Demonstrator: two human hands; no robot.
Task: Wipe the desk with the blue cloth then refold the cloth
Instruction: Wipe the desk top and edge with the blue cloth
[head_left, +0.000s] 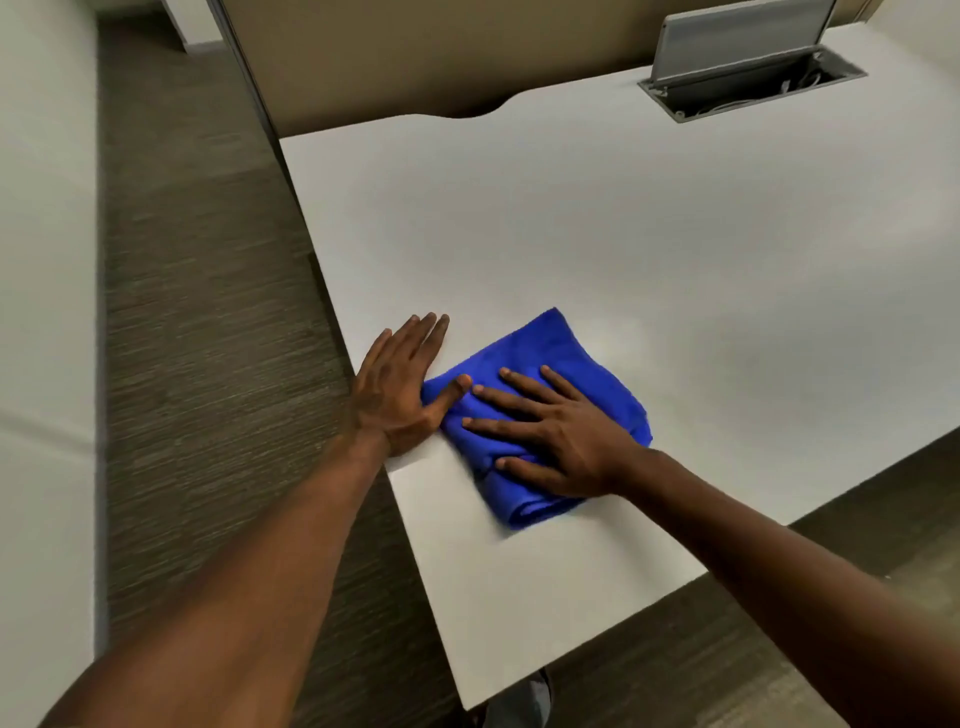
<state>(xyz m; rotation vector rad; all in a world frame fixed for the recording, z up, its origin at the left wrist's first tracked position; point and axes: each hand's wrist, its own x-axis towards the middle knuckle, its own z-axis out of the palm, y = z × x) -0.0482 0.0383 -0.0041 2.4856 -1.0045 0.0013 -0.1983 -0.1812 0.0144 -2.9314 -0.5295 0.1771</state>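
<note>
A folded blue cloth (550, 358) lies on the white desk (623, 234) near its left edge. My right hand (561, 436) rests flat on top of the cloth with the fingers spread, pressing it onto the desk. My left hand (397, 387) lies flat on the desk just left of the cloth, at the desk's edge, and its thumb touches the cloth's left border. The lower part of the cloth is bunched into a thick fold toward the front.
An open grey cable hatch (753, 78) with its lid raised sits at the desk's back right. A beige partition (415, 52) stands behind the desk. Brown carpet (208, 312) runs along the left, with a white surface (41, 260) beyond it.
</note>
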